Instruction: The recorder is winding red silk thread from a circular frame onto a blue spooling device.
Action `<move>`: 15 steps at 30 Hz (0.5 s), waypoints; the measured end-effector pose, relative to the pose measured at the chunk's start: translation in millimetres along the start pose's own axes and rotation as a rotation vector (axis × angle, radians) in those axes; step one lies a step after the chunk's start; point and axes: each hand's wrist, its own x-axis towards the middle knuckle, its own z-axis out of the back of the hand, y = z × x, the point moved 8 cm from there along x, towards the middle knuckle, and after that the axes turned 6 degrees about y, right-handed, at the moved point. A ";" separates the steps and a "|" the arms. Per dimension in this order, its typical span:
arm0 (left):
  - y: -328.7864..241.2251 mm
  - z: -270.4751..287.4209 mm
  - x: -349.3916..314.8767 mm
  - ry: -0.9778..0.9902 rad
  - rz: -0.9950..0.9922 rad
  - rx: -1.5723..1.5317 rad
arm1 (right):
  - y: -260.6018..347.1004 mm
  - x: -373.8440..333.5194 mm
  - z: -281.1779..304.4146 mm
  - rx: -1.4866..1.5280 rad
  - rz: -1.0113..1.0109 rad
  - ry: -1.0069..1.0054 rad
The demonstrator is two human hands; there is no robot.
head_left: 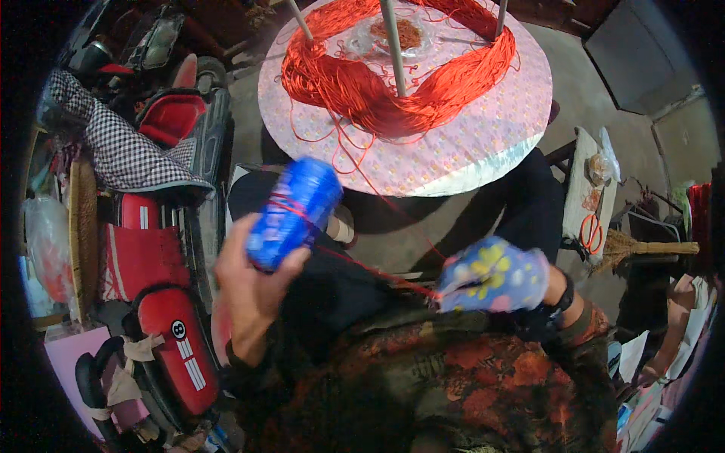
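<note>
My bare left hand (258,281) is wrapped round the lower end of a shiny blue cylinder (296,208), which tilts up and to the right. A few turns of red cord circle its middle. From there red cord (370,273) runs across my lap to my right hand (495,275), which wears a blue glove with yellow flowers. Its fingers are pinched on the cord. Another strand rises from that hand toward a big loop of orange-red cord (340,90) draped around upright rods (394,45) on a round table (453,162).
A clear bag of orange-red scraps (396,36) lies inside the cord loop. To the right, orange-handled scissors (591,234) rest on a bench (578,181), near a straw broom (642,247). A red and black vehicle (172,347) with a checked cloth (124,143) stands at my left.
</note>
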 end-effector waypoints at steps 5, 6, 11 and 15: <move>-34.8 -74.2 -12.9 0.813 -0.290 -0.348 | 7.4 26.9 57.7 -0.611 -0.025 -0.297; -44.1 -82.8 -19.6 0.986 -0.322 -0.541 | -25.6 26.5 56.7 -0.145 -0.221 -0.343; -6.3 -60.3 -4.7 0.542 0.008 -0.974 | -43.9 26.1 -34.9 -0.283 0.049 0.001; -11.8 -62.4 -5.0 0.523 0.015 -0.296 | -6.8 36.6 -13.9 -0.016 0.057 0.075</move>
